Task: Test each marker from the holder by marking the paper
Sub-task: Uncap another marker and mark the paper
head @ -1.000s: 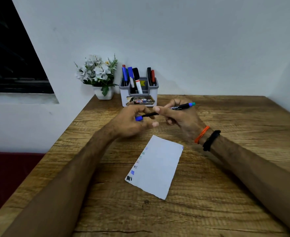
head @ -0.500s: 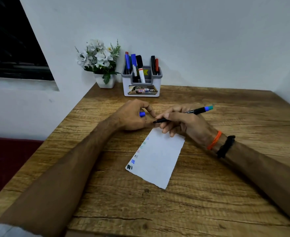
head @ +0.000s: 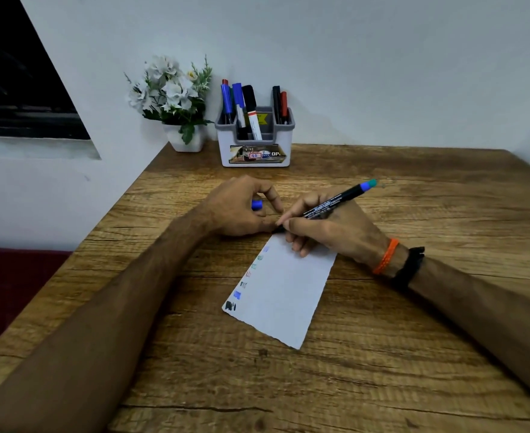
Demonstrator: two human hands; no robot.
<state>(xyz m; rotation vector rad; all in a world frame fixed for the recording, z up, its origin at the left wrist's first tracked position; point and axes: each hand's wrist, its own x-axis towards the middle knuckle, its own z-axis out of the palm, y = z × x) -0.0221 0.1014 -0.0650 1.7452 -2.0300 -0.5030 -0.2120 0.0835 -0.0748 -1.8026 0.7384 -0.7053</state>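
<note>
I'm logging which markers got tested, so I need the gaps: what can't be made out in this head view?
- Tip of the marker: hidden behind the right hand fingers, so contact with the paper is unclear.
- Blue cap: mostly wrapped by the left hand.
- Holder label and marker printing: too small to read.
- Paper's far edge: covered by both hands.

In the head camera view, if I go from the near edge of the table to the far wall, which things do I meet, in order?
Paper with test marks → right hand holding the marker → blue cap in the left hand → marker holder → flower pot by the wall.
</note>
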